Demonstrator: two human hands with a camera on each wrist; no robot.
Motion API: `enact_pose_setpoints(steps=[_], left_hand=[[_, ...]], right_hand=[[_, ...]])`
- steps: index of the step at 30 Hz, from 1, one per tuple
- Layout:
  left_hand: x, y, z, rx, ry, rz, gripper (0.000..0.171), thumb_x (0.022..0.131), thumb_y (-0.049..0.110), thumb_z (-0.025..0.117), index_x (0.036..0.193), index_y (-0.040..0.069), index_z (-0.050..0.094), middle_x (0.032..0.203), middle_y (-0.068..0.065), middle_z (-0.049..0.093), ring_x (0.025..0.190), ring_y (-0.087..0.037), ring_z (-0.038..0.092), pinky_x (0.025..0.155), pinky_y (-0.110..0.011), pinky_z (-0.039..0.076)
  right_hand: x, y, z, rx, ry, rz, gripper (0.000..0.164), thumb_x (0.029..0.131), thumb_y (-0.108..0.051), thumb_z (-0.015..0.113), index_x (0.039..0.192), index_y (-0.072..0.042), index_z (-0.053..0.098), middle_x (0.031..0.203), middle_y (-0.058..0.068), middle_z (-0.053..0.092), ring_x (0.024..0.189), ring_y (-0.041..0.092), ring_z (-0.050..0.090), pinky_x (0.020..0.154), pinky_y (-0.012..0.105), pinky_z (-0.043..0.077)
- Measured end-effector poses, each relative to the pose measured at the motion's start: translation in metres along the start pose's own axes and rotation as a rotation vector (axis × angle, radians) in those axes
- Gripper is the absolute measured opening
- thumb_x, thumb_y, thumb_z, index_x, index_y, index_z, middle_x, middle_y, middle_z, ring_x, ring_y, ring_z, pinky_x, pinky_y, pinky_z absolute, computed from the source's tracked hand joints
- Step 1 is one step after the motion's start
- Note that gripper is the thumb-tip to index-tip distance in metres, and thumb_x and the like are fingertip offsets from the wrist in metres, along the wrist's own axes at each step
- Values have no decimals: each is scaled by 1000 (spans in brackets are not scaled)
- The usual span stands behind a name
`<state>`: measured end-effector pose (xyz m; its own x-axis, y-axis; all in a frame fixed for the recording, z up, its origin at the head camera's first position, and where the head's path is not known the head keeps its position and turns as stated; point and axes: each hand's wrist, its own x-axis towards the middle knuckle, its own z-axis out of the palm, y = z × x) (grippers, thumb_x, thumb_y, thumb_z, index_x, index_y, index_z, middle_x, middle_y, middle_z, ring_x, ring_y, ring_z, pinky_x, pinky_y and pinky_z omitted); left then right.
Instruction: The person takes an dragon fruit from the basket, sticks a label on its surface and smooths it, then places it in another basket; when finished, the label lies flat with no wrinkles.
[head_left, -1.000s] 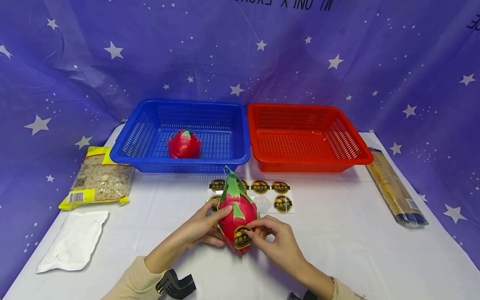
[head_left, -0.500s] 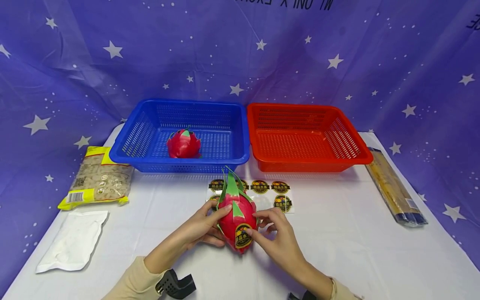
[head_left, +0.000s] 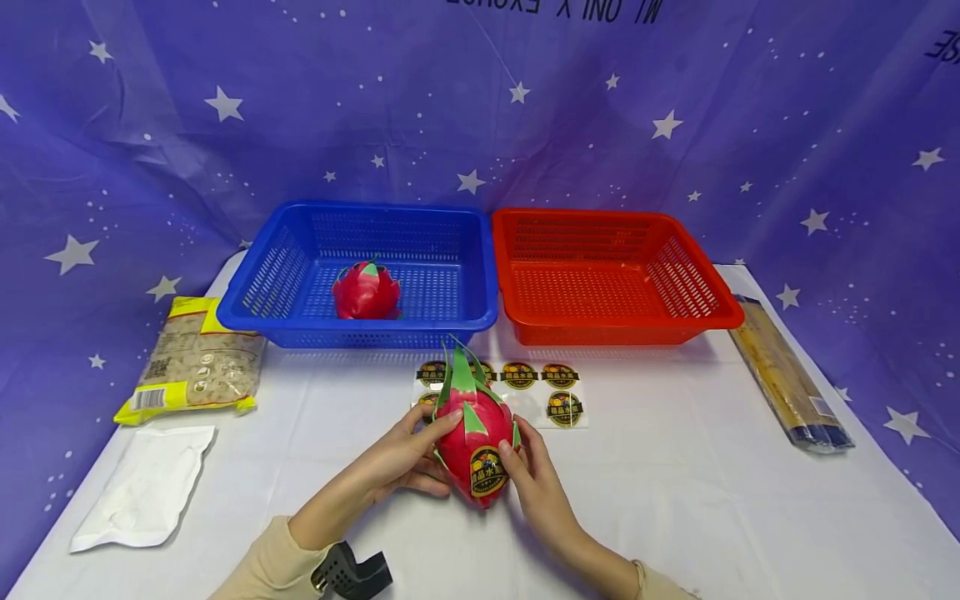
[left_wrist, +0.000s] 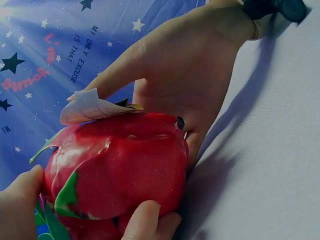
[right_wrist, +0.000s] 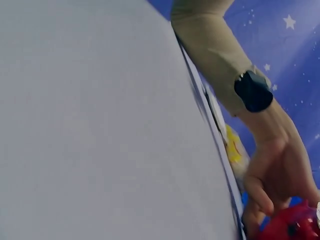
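A red dragon fruit (head_left: pixel 487 417) with green scales is held in front of the baskets, tip towards the person. On its near side sits a round black and gold sticker (head_left: pixel 487 472); in the left wrist view part of the sticker (left_wrist: pixel 85 109) curls up off the skin. My left hand (head_left: pixel 408 450) grips the fruit's left side, thumb on top. My right hand (head_left: pixel 536 479) holds its right side, with the thumb at the sticker's edge and the fingers round the far side. The right wrist view catches my left hand (right_wrist: pixel 280 170) at the fruit (right_wrist: pixel 287 225).
Behind the fruit lies a sheet of similar stickers (head_left: pixel 532 408). A blue basket (head_left: pixel 360 336) with another dragon fruit (head_left: pixel 366 292) stands beside a red basket (head_left: pixel 622 333). At left are a yellow-edged bag (head_left: pixel 198 358) and white packet (head_left: pixel 146 487); at right, a long package (head_left: pixel 791 375).
My right hand has gone from pinching the sticker's right edge to holding the fruit's side, thumb at the sticker. My left hand keeps its grip.
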<state>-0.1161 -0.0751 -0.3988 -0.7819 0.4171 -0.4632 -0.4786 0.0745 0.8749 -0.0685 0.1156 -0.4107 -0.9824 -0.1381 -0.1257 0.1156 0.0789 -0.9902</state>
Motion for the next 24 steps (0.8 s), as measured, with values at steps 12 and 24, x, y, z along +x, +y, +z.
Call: enact_pose_setpoints(steps=[12,24], left_hand=[[0,-1,-3,-3,-20,-5,61,84,55,51,123,12,29,82,-11,62,62,-17,64,61,-40,55],[1,-2,-3,-4,-9,-6,62,83,55,52,122,12,30,83,-11,63,61,-17,63,64,-41,55]], right_hand=[[1,8,11,95,-11,6,61,91,-24,53,141,-21,18,140,6,36,128,19,37,94,10,37],[1,10,9,95,-36,9,54,95,-32,43,143,-31,17,150,0,19,139,20,12,113,48,10]])
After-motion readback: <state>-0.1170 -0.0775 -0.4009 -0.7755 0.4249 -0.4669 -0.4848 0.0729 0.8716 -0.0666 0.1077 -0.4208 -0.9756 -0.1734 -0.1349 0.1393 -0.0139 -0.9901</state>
